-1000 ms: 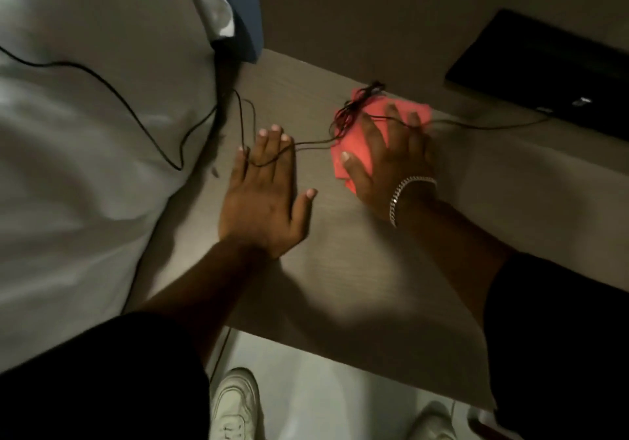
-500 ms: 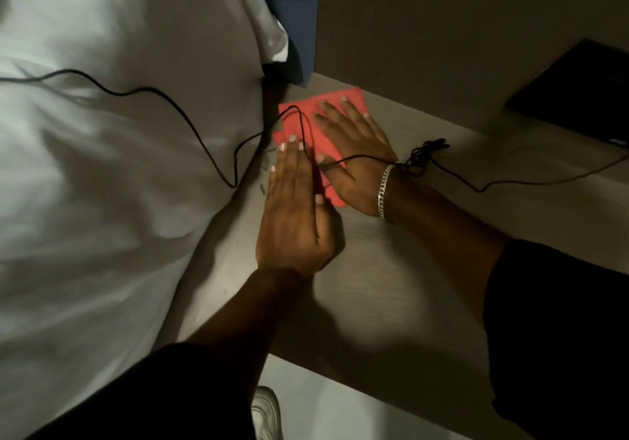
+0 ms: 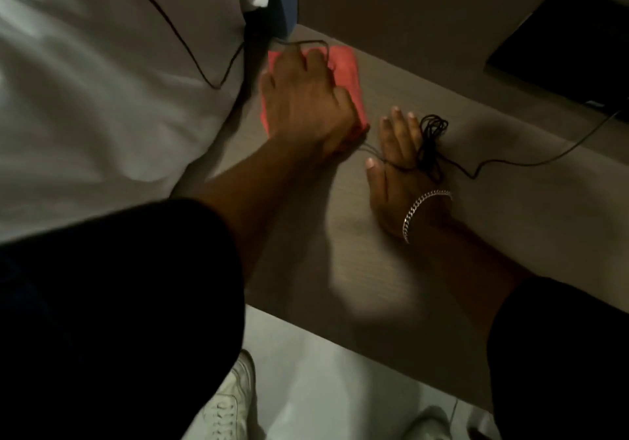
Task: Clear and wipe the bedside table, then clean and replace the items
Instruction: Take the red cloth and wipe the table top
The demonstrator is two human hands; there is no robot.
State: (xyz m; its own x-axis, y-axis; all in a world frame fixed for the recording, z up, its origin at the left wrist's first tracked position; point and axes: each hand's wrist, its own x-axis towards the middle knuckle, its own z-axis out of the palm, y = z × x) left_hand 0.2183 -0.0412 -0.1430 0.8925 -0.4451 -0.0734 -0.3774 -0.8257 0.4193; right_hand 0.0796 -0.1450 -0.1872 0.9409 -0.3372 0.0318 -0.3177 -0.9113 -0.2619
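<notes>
We see the left hand [image 3: 303, 99], fingers curled on the red cloth [image 3: 347, 75]; right hand [image 3: 398, 171] flat on the tabletop [image 3: 510, 222], fingers together

Under the left hand [image 3: 303, 99] lies a red cloth [image 3: 347, 75], soft and matt, creased where it folds. The worktop [image 3: 510, 208] beneath both hands looks like pale wood laminate, matt with a fine straight grain. A thin black cable [image 3: 432, 140], rubbery and dull, crosses the fingers of the right hand [image 3: 398, 174]. At that wrist sits a bracelet [image 3: 422, 206] of shiny metal links. Left of the left hand, the bed sheet [image 3: 102, 99] is white, wrinkled fabric.
</notes>
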